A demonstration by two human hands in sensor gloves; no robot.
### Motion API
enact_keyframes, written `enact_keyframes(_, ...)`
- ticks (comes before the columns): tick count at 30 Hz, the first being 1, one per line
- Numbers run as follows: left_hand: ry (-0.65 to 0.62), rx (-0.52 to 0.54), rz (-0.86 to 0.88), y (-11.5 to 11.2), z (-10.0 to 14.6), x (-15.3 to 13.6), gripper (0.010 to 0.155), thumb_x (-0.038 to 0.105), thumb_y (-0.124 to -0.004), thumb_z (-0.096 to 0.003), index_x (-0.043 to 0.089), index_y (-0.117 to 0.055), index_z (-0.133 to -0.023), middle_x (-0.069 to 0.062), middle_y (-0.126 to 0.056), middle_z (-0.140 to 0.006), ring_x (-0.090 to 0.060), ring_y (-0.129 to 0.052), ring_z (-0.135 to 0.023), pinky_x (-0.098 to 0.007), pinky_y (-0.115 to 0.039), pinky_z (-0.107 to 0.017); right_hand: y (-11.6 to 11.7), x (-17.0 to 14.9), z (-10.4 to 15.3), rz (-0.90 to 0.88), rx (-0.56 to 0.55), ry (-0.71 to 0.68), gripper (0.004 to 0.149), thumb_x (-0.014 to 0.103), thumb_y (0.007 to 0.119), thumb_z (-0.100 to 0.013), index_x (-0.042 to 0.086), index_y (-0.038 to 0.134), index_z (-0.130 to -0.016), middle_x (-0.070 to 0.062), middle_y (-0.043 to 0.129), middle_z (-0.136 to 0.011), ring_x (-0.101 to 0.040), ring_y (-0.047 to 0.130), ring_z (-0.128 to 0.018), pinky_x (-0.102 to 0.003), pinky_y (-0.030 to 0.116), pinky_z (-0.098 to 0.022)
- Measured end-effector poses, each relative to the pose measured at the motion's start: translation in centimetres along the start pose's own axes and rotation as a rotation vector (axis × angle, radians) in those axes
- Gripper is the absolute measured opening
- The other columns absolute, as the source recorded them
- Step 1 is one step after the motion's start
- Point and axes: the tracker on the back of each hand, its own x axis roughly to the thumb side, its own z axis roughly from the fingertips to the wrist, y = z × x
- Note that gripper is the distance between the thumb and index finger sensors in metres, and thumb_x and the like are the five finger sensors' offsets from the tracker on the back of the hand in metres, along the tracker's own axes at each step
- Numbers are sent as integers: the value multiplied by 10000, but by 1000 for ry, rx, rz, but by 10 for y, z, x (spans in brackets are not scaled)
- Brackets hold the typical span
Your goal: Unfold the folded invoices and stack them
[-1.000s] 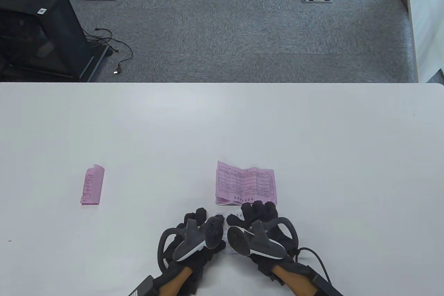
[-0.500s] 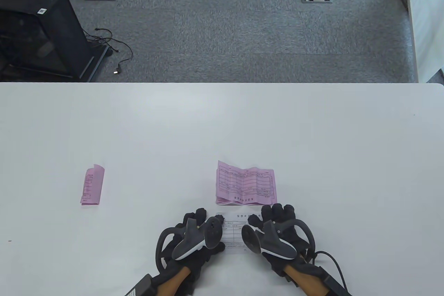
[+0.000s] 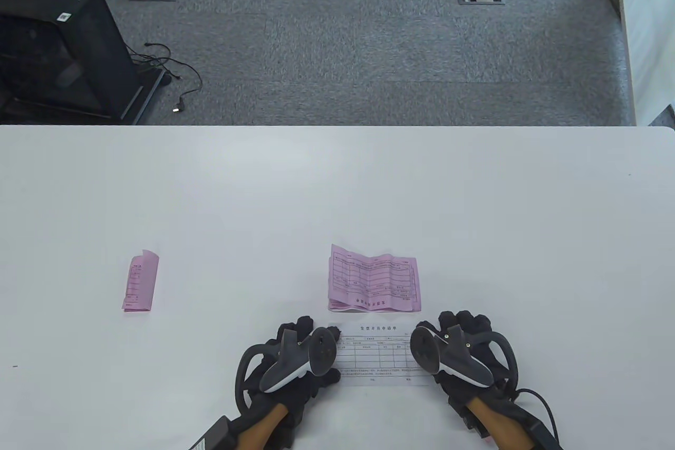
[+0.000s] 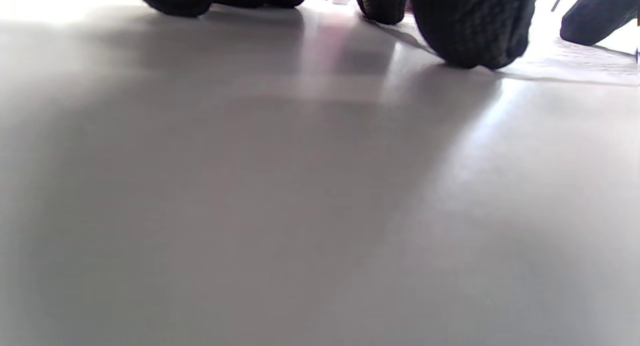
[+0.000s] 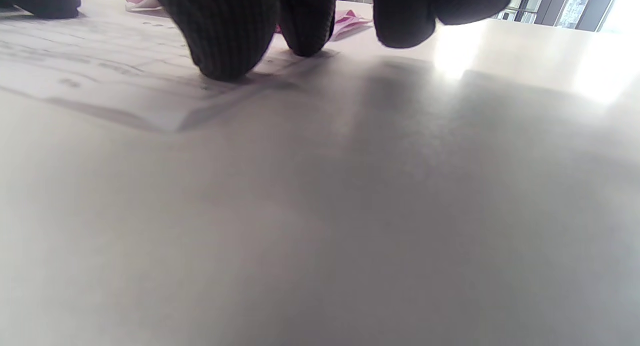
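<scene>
A white invoice (image 3: 377, 355) lies unfolded and flat on the table near the front edge. My left hand (image 3: 301, 331) presses on its left end and my right hand (image 3: 460, 324) presses on its right end. In the right wrist view my fingertips (image 5: 225, 41) rest on the white invoice (image 5: 100, 71) near its corner. In the left wrist view my fingertips (image 4: 465, 31) touch the table at the sheet's (image 4: 575, 66) edge. A pink unfolded invoice (image 3: 373, 278), still creased, lies just beyond the white one. A folded pink invoice (image 3: 140, 281) lies to the left.
The white table (image 3: 474, 207) stretches wide behind and to both sides. Its far edge meets grey carpet, where a black cabinet (image 3: 58, 49) stands on the floor at far left.
My right hand has slid to the right across the white invoice, spreading it open and flat. My left hand has stayed on the left end.
</scene>
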Motion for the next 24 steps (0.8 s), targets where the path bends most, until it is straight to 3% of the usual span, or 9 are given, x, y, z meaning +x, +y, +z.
enact_keyframes(3, -9, -2, 9, -1, 0, -2, 786, 566, -760, -414, 459, -385, -1097, -87, -226, -1204, -334, -292, -1054, -474, -510, -715, -2, 0, 0, -21, -3, 2, 631, 486, 747, -439, 301, 576, -1018, -201, 547, -1057, -489, 522, -932, -734, 414, -659)
enact_keyframes(6, -12, -2, 0, -1, -1, -2, 788, 566, -760, -415, 453, -384, -1099, -98, -230, -1202, -341, -297, -1052, -478, -516, -713, -20, 4, 4, -132, -125, 1, 633, 488, 745, -441, 302, 568, -1020, -205, 551, -1055, -490, 528, -929, -728, 417, -660)
enact_keyframes(11, -15, -4, 2, -1, -1, -2, 785, 564, -762, -417, 450, -388, -1098, -100, -231, -1201, -344, -299, -1050, -480, -518, -711, -43, 41, 7, -174, -204, -113, 599, 485, 743, -446, 311, 602, -1001, -199, 570, -1047, -484, 535, -927, -721, 419, -663)
enact_keyframes(18, -16, -1, 4, -1, -1, -2, 787, 563, -763, -419, 446, -387, -1100, -102, -231, -1200, -346, -298, -1049, -483, -516, -710, -23, 105, -10, -61, -95, -226, 602, 517, 712, -446, 314, 602, -1003, -205, 549, -1059, -491, 513, -936, -726, 405, -666)
enact_keyframes(24, -18, 0, 3, -2, -1, -2, 788, 564, -761, -420, 441, -386, -1102, -101, -231, -1201, -345, -298, -1050, -482, -515, -710, -12, 106, -13, 0, -81, -221, 611, 527, 704, -441, 330, 578, -1006, -199, 551, -1057, -486, 520, -935, -725, 413, -663)
